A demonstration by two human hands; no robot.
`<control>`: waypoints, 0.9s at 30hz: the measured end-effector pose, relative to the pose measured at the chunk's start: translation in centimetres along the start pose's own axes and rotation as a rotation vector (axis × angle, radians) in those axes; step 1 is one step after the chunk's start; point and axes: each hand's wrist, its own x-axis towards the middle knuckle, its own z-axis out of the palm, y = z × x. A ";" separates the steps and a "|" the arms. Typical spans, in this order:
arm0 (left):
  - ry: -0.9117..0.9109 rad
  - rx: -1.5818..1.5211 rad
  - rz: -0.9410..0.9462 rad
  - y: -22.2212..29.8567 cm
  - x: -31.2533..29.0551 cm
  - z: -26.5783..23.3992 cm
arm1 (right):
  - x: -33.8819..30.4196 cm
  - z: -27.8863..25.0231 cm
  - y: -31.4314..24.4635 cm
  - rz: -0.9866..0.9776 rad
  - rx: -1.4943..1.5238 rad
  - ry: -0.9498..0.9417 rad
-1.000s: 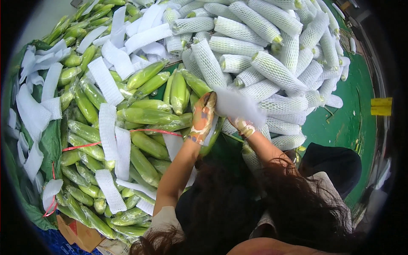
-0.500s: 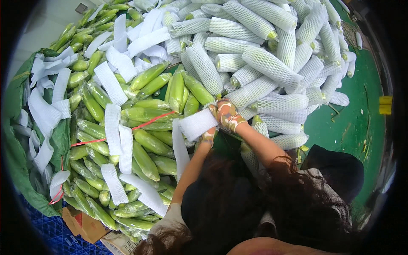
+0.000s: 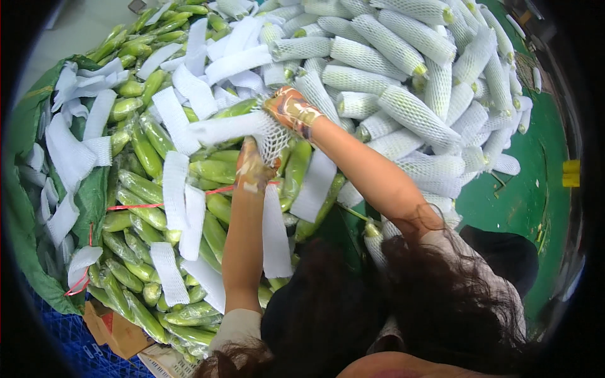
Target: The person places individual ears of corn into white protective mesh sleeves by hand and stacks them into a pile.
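Note:
My gloved left hand [image 3: 252, 167] and gloved right hand [image 3: 291, 112] are together over the heap, gripping a white foam net sleeve [image 3: 272, 135]. The netting is pulled wide between them, while the sleeve's flat end reaches out to the left. Green ears of corn [image 3: 211, 169] in clear film lie beneath and around my hands. One ear [image 3: 239, 108] points toward my right hand; whether the sleeve touches it, I cannot tell. Just right of my left hand, another flat foam sleeve [image 3: 315, 183] rests on the corn. My fingertips are partly hidden by gloves and netting.
Corn covered in foam netting [image 3: 419, 116] is piled at the far right on a green floor [image 3: 523, 201]. More flat sleeves fill a green sack [image 3: 47, 252] at left. A red string [image 3: 135, 206] crosses the corn. A cardboard piece [image 3: 116, 331] lies at lower left.
Both hands have moved left and away from me, off the edge of the netted pile. A sleeve is now stretched between them, and a flat one lies on the corn nearby.

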 end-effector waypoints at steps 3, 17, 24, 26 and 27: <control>0.157 -0.410 -0.258 -2.8 7.2 -1.4 | 2.8 6.1 4.5 0.489 0.696 0.227; 0.212 1.106 0.586 -5.9 8.4 -4.1 | -3.6 12.6 3.3 0.555 0.703 -0.066; 0.132 1.051 0.667 -1.2 9.5 4.9 | -7.3 3.5 0.4 0.195 2.539 -0.044; -0.001 1.075 0.695 1.2 12.0 8.5 | -6.3 0.3 3.5 0.303 2.693 0.418; -0.017 0.991 0.758 2.2 13.3 8.9 | -5.3 -1.7 4.2 0.262 2.633 0.466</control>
